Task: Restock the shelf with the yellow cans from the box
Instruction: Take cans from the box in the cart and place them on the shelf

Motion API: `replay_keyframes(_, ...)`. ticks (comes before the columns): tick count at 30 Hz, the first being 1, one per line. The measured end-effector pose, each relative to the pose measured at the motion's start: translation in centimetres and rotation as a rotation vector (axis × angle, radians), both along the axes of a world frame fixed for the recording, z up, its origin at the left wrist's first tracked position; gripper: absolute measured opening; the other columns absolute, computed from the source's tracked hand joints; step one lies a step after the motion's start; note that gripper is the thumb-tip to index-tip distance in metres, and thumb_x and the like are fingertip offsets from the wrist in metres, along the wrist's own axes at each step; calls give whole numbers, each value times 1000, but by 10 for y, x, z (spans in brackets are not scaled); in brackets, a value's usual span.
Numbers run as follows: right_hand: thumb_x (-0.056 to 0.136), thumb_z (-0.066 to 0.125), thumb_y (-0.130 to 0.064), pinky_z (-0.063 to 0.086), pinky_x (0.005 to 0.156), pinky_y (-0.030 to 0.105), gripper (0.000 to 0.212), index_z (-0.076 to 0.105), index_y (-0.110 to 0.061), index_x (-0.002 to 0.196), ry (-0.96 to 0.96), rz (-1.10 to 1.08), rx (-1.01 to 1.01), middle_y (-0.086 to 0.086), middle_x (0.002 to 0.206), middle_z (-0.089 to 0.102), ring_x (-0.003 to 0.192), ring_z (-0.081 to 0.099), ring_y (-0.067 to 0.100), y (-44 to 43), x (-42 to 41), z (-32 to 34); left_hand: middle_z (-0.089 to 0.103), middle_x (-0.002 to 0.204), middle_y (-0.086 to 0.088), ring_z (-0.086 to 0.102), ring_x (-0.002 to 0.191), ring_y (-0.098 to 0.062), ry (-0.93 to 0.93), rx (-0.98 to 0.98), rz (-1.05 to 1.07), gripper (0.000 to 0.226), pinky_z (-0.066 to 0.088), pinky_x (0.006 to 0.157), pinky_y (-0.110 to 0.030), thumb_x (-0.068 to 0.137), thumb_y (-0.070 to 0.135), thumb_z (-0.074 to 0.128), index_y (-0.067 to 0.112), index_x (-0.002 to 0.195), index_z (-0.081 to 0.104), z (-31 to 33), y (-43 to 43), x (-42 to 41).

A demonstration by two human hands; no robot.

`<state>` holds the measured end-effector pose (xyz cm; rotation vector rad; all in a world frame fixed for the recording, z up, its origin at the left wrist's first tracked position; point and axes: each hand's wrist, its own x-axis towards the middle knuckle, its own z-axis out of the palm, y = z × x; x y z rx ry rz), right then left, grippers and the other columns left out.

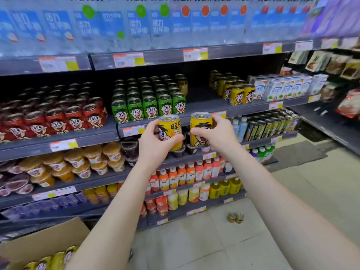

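Store aisle, dark grey shelving, pale tiled floor [253, 221]. Your shelf [210, 107] at chest height carries three groups of cans: red cans [58, 115] on the left, green cans [150, 98] in the middle, and a small cluster of yellow shelf cans [233, 88] on the right, just beside white milk cartons [288, 86]. Between the green cans and that yellow cluster the shelf board is bare.

Both your arms reach forward. Your left hand [155, 141] is wrapped around the left can [170, 131], thumb across its front, can tilted slightly to the left. Your right hand [216, 131] grips the right can [200, 129] from its right side, fingers curled over the rim, can upright. Both cans are yellow, held side by side, close but apart, in front of the shelf's front edge below the bare stretch. Neither rests on the board.

Water bottles [136, 26] with blue labels fill the shelf above. Lower shelves hold fruit cups [78, 164] and small juice bottles [185, 174].

Your cardboard box [44, 238] sits at bottom left, open, with more yellow box cans [52, 262] showing inside, partly hidden behind your left forearm. Two small cans [236, 217] stand on the floor near the base of the shelving; blurred, colour unclear.
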<state>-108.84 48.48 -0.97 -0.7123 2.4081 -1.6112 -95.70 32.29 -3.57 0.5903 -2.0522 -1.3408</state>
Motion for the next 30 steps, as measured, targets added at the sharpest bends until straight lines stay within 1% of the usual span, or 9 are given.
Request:
replay_keyframes(2, 62, 89, -46, 61, 81, 35, 61, 68, -28, 116, -9, -18, -4, -11, 99, 74, 90, 71, 8, -14, -29, -1, 71, 112, 18, 67, 96, 5, 9, 0, 10, 67, 55, 86, -21, 73, 41, 92, 32, 131, 60, 1, -10, -29)
replay_keyframes(5, 63, 90, -38, 62, 83, 36, 59, 68, -25, 116, -11, -25, -29, -9, 99, 73, 90, 71, 9, -28, -69, 2, 68, 114, 22, 63, 99, 11, -3, -17, 19, 68, 54, 87, -18, 72, 41, 92, 32, 131, 58, 3, -26, -67)
replay_keyframes(9, 63, 90, -34, 61, 83, 37, 58, 68, -26, 116, -34, -26, -48, -10, 99, 73, 91, 71, 9, -46, -114, -1, 66, 118, 21, 64, 105, 1, -8, -20, 62, 72, 52, 89, -21, 71, 41, 92, 32, 134, 58, 2, -40, -101)
replay_keyframes(11, 59, 89, -38, 61, 85, 38, 60, 68, -29, 115, -21, -20, -38, -11, 98, 74, 92, 71, 8, -55, -132, -3, 66, 117, 22, 64, 105, 2, -17, -10, 76, 72, 51, 87, -18, 71, 39, 93, 32, 134, 58, -1, -44, -113)
replay_keyframes(15, 66, 88, -37, 53, 79, 21, 56, 67, -27, 116, -8, 22, 12, -13, 100, 73, 95, 68, 7, -73, -164, -6, 67, 119, 20, 65, 105, 2, -53, 7, 104, 77, 50, 85, -16, 70, 40, 93, 31, 137, 56, -11, -49, -135)
replay_keyframes(19, 68, 89, -33, 51, 79, 25, 67, 59, -20, 127, 4, 48, -11, -8, 107, 68, 97, 65, 10, -93, -194, -13, 66, 120, 18, 63, 103, 9, -61, 7, 148, 80, 50, 83, -11, 71, 35, 93, 27, 141, 54, -16, -46, -156)
replay_keyframes(25, 70, 89, -25, 47, 81, 26, 63, 57, -17, 124, 3, 80, -64, -6, 103, 61, 97, 61, 14, -121, -246, -23, 67, 119, 19, 65, 106, 3, -83, -19, 226, 83, 56, 94, -28, 68, 42, 91, 28, 142, 53, -25, -40, -185)
replay_keyframes(27, 68, 89, -26, 52, 85, 32, 60, 58, -18, 119, 10, 100, -68, -5, 103, 64, 99, 64, 18, -129, -264, -31, 68, 116, 19, 64, 102, 8, -97, -32, 249, 80, 56, 92, -23, 69, 41, 91, 28, 139, 54, -25, -38, -193)
replay_keyframes(30, 67, 90, -29, 54, 90, 37, 63, 59, -16, 119, 33, 119, -38, -2, 104, 66, 102, 65, 20, -137, -287, -45, 63, 110, 26, 58, 94, 23, -100, -34, 271, 73, 47, 79, -2, 74, 32, 92, 28, 136, 53, -25, -33, -203)
